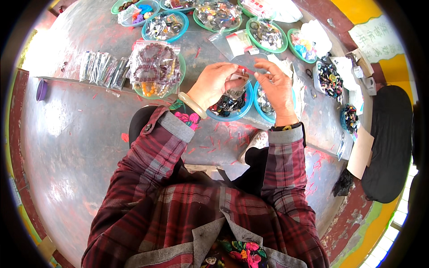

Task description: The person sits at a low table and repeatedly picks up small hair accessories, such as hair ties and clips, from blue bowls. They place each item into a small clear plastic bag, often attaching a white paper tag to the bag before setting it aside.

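A small clear plastic bag point(235, 92) with a red strip along its top hangs between my hands, with something small and dark inside that I cannot make out. My left hand point(213, 85) pinches the bag's top edge near the red strip. On the other side, my right hand point(278, 91) has its thumb and fingertips close together at the strip's right end. Directly below is a blue basin point(241, 114) full of dark small items, partly hidden by the bag and left hand. Another blue basin point(262, 112) sits under my right hand, mostly covered by it.
A green basin point(181, 85) holding bagged bead bracelets point(154, 64) stands left, beside a row of slim packets point(102, 67). Several basins of bagged trinkets line the back. A white tub point(318, 80) of dark trinkets and a black padded seat point(388, 143) are at right.
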